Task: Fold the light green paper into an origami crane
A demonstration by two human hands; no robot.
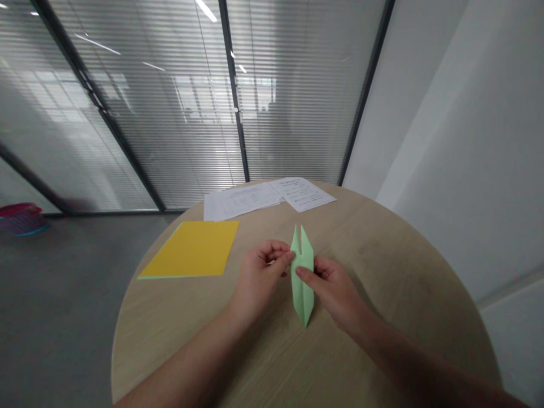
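Observation:
A light green folded paper [302, 292] is held up over the table in front of me. It is long and narrow, with two separate points at the top, a single point at the bottom and a crease down the middle. My left hand [264, 272] pinches its left edge near the upper part between thumb and fingers. From the other side, my right hand [335, 289] grips the right edge, thumb across the front and fingers behind. The fingertips behind the paper are hidden.
The round wooden table [395, 317] fills the lower view. A stack of yellow paper [195, 249] with a green edge lies at left. Printed white sheets [246, 201] rest at the far edge. Glass panels with blinds stand behind; a basket [23, 219] sits on the floor at left.

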